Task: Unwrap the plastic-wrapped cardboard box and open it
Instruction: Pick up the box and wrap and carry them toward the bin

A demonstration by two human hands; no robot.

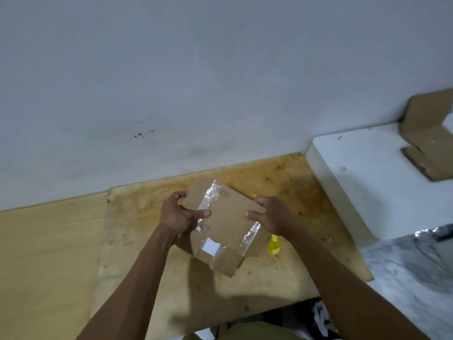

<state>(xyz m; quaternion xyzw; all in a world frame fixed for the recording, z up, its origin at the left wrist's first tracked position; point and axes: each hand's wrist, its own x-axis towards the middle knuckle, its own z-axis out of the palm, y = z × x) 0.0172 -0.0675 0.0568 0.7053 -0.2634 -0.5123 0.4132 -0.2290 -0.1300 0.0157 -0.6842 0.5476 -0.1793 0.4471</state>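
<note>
**Box held up by both ends, tape strips still across it**

I had the box (226, 218) lifted off the wooden board (282, 253) and tipped toward me, because that angle let me look down on its broad face and see where the clear tape (208, 197) still ran. My left hand (180, 214) was closed on the left end, thumb pressed flat on top and fingers wrapped underneath. My right hand (272, 214) held the right end the same way, thumb on the face, the other fingers hidden behind the cardboard. A grip at both ends kept the middle bare, where the shiny strips crossed.

Below my hands the flaps hung loose and splayed, and a white patch (211, 246) showed through a gap there; I could not tell whether it was a label or something inside. I judged the unwrapping to be well along and the opening partly done.

A yellow-green cutter (274, 245) lay on the board just beside the box's lower right corner, close enough to grab for the remaining tape. To the right sat a white foam block (355, 182) with cardboard scraps (429, 143) on top.
</note>
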